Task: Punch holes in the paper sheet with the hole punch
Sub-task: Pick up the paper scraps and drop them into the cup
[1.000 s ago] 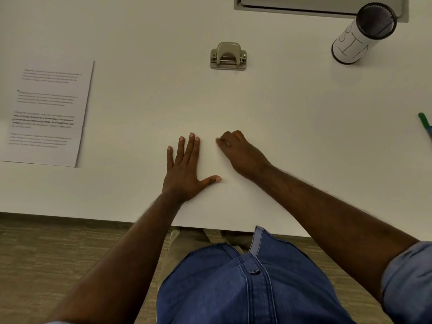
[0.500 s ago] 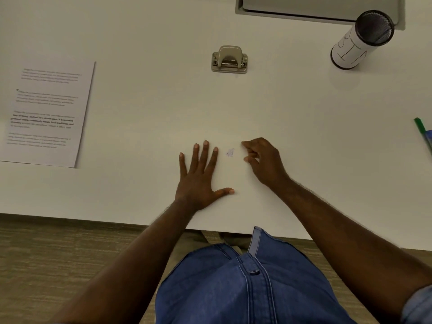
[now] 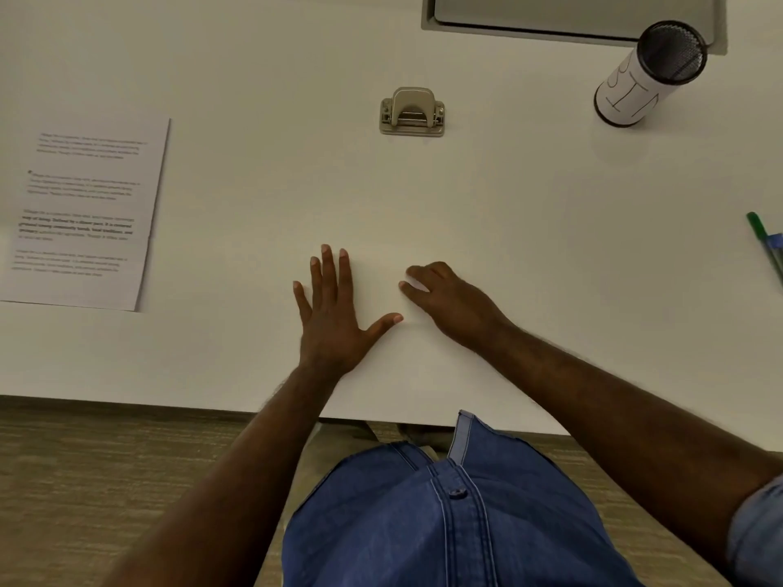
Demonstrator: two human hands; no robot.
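A printed paper sheet (image 3: 82, 213) lies flat at the table's left side. A beige two-hole punch (image 3: 412, 112) stands farther back near the middle, lever up. My left hand (image 3: 334, 311) rests palm down on the white table (image 3: 551, 226) with fingers spread, holding nothing. My right hand (image 3: 449, 298) lies beside it with fingers curled loosely on the tabletop, nothing visible in it. Both hands are well short of the punch and to the right of the paper.
A white cylinder holder with a black mesh rim (image 3: 648, 78) stands at the back right. A grey recessed panel (image 3: 572, 14) sits at the far edge. A green pen (image 3: 764, 247) lies at the right edge. The table's near edge runs just above my lap.
My right hand slid right and then back, briefly uncovering a small mark on the table that it now covers again. My left hand stays flat. The view shifted slightly.
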